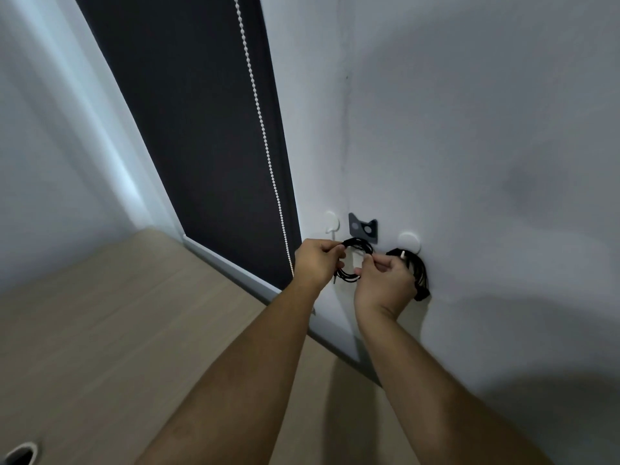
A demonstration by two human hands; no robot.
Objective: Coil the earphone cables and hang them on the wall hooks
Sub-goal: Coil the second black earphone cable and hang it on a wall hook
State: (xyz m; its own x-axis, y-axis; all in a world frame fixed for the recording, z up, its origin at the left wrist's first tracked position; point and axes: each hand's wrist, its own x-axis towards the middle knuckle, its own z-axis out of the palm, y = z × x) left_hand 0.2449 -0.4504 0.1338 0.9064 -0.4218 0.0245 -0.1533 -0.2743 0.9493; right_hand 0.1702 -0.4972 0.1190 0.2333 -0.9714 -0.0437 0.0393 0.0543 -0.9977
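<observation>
A black coiled earphone cable (357, 245) is held up against the white wall by both hands, just below a dark cat-shaped hook (363, 228). My left hand (317, 265) pinches the coil's left side and my right hand (385, 283) pinches its right side. A small plug hangs from the coil's lower left. To the left of the cat hook is a white wall hook (331, 223). To the right is a round white hook (408, 241) with another black cable bundle (419, 273) hanging on it, partly hidden behind my right hand.
A light wooden desk top (117, 330) runs below along the wall, with a cable hole (20, 454) at the lower left. A dark roller blind (201, 129) with a white bead chain (265, 139) hangs to the left of the hooks.
</observation>
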